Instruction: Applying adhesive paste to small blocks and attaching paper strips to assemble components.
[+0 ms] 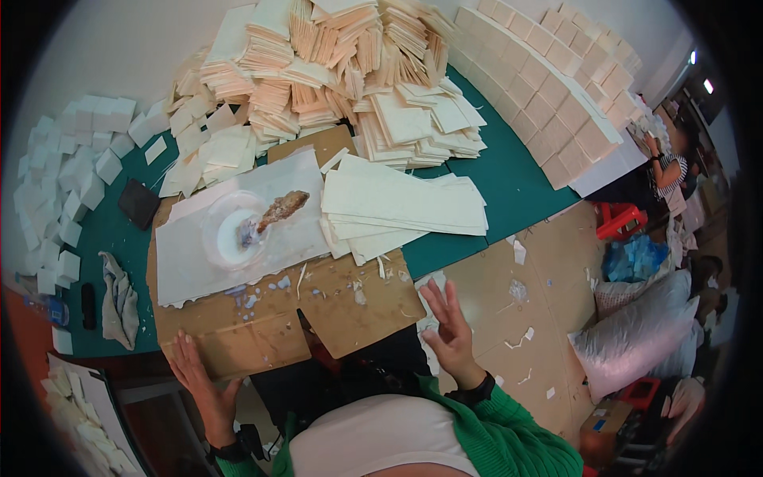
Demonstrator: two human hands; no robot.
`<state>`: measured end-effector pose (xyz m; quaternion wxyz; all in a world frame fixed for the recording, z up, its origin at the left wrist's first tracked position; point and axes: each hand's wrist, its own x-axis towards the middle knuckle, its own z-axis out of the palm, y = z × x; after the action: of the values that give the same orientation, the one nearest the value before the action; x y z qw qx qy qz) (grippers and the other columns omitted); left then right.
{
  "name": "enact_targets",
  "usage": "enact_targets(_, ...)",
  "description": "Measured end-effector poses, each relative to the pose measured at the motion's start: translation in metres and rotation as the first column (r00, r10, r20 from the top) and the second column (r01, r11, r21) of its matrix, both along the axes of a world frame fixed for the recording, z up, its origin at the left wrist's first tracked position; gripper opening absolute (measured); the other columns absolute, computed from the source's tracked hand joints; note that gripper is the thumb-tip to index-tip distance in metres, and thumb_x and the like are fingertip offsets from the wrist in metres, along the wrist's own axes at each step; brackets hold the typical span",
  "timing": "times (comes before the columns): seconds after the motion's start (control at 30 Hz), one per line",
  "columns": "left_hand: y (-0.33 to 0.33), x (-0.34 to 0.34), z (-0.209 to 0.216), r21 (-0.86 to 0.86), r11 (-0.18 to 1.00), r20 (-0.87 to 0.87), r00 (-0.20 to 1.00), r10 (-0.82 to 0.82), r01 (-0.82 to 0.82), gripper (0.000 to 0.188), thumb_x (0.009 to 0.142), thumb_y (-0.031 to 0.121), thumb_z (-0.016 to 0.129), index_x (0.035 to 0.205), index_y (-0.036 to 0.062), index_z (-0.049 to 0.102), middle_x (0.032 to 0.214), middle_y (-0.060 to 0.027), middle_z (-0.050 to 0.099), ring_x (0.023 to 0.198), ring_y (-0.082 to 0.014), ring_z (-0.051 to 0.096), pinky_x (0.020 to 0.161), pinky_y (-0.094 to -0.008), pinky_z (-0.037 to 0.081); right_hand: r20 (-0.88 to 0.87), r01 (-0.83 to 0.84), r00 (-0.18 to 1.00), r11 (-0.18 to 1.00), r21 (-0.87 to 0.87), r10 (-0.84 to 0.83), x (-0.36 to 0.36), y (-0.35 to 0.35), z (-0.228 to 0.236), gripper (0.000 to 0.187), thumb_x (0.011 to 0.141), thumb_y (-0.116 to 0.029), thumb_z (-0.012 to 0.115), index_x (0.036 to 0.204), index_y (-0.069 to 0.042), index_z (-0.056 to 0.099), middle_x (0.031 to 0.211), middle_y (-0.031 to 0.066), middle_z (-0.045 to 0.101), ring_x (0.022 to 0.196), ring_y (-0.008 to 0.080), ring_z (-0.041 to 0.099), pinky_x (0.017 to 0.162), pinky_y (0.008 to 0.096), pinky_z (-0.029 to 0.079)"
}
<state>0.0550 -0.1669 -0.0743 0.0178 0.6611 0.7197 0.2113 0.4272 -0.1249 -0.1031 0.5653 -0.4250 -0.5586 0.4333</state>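
My left hand [205, 388] is open, its fingers stretched out along the left front edge of a brown cardboard sheet [238, 342]. My right hand [453, 340] is raised beyond the cardboard's right corner, fingers apart, holding nothing. On the cardboard lies a pale sheet [181, 266] bearing a round white dish [226, 253]. A brush with a brown, crusted handle [284, 208] rests tilted in the dish, its lower end smeared with whitish paste. Dried blobs and paper scraps speckle the cardboard. To the right of the dish, long cream paper pieces [401, 203] lie in a loose, fanned stack.
Folded cream paper pieces [318, 71] are heaped at the back. White boxes [75, 159] pile up left; more boxes [540, 87] form rows right. A cloth [119, 302] lies left. Scraps litter the floor [493, 318] near stuffed sacks [636, 334]. Another person [669, 171] sits far right.
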Motion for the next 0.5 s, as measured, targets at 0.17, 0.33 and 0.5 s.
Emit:
enact_targets(0.17,-0.003,-0.008,0.001,-0.037,0.999,0.016,1.0,0.007,-0.007,0.117,0.046,0.006,0.083,0.145,0.0045,0.021,0.15,-0.016,0.025,0.141,-0.033,0.02,0.114,-0.0507,0.004,0.702,-0.12,0.692,0.932,0.343,-0.169,0.003,0.007,-0.003,0.054,0.079,0.001,0.064,0.131,-0.006,0.051,0.126,0.0152,0.058,0.13,0.0334,0.043,0.111,0.0472,0.021)
enact_targets(0.33,0.003,-0.008,0.01,-0.054,0.998,0.043,0.999,0.03,-0.028,0.119,0.047,0.007,0.084,0.145,0.0038,0.018,0.15,-0.0141,0.025,0.14,-0.0318,0.021,0.115,-0.0488,0.004,0.695,-0.08,0.689,0.932,0.354,-0.205,-0.003,0.013,0.0,0.038,0.077,0.003,0.063,0.114,-0.008,0.064,0.116,0.0106,0.064,0.125,0.033,0.048,0.108,0.0503,0.025)
enact_targets(0.5,0.006,-0.012,0.014,-0.072,0.997,0.049,0.999,0.001,0.003,0.117,0.048,0.009,0.085,0.145,0.0036,0.019,0.15,-0.0141,0.026,0.139,-0.0318,0.023,0.114,-0.0515,0.005,0.683,-0.082,0.693,0.917,0.389,-0.228,-0.004,0.019,0.009,0.034,0.079,0.0,0.063,0.113,-0.006,0.062,0.11,0.0109,0.067,0.121,0.0352,0.051,0.108,0.0527,0.025)
